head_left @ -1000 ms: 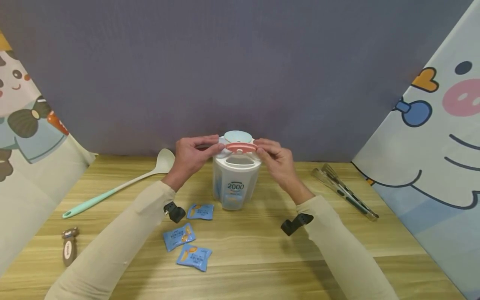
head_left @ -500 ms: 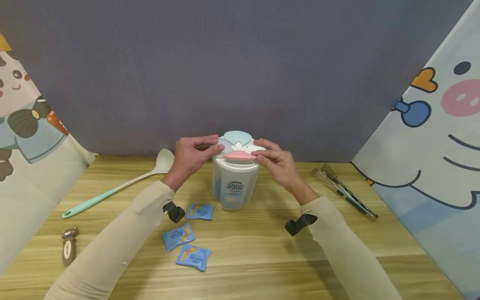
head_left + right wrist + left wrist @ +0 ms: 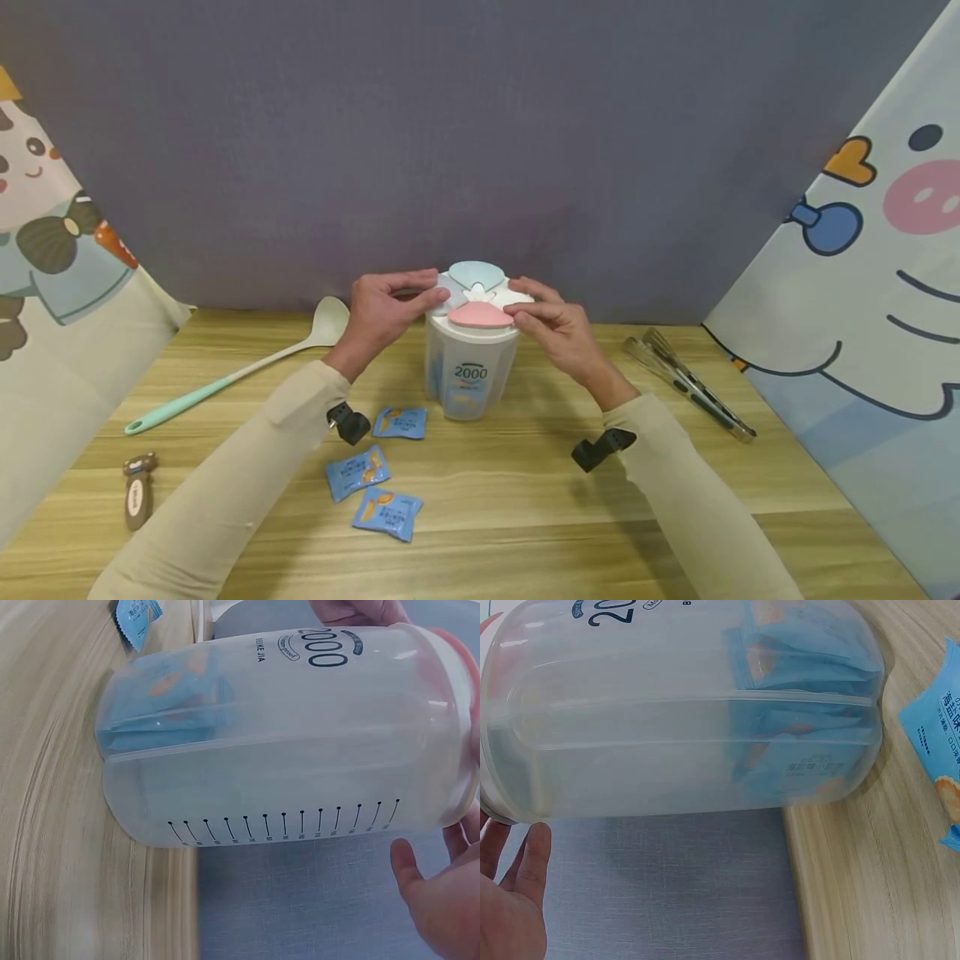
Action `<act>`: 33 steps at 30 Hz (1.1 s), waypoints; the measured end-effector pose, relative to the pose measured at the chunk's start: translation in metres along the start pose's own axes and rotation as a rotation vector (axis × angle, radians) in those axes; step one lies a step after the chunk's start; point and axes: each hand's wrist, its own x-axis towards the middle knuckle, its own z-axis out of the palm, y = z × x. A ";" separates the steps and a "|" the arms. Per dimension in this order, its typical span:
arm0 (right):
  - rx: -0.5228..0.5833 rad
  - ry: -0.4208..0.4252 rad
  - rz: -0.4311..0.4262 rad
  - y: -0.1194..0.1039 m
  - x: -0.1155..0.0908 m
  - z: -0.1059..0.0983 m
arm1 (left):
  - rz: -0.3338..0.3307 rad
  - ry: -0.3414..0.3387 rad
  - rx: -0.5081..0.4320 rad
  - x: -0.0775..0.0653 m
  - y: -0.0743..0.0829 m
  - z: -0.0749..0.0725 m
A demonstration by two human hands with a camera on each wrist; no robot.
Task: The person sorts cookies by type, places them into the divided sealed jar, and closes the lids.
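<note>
Pink flap (image 3: 480, 315) lying flat now, tilted up a second ago, wooden table (image 3: 517, 525) bearing the upright canister (image 3: 470, 371), my left hand (image 3: 380, 311) and right hand (image 3: 561, 335) holding opposite sides of the lid (image 3: 474, 334), three blue packets (image 3: 387, 514) lying near.

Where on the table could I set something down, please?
Bare table: front middle, between the blue packets and right sleeve; front right, between that sleeve and the tongs. Crowded: around the container, left hand and right hand at its lid, and where packets lie beside the left sleeve.
</note>
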 end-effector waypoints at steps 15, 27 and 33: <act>-0.047 0.081 0.075 -0.037 0.005 0.020 | 0.007 -0.001 0.015 -0.004 0.026 0.000; -0.164 0.120 0.080 -0.047 0.008 0.026 | 0.034 0.022 -0.014 0.000 -0.002 0.001; -0.202 0.137 0.099 -0.051 0.008 0.028 | 0.010 0.022 -0.005 -0.001 0.002 0.002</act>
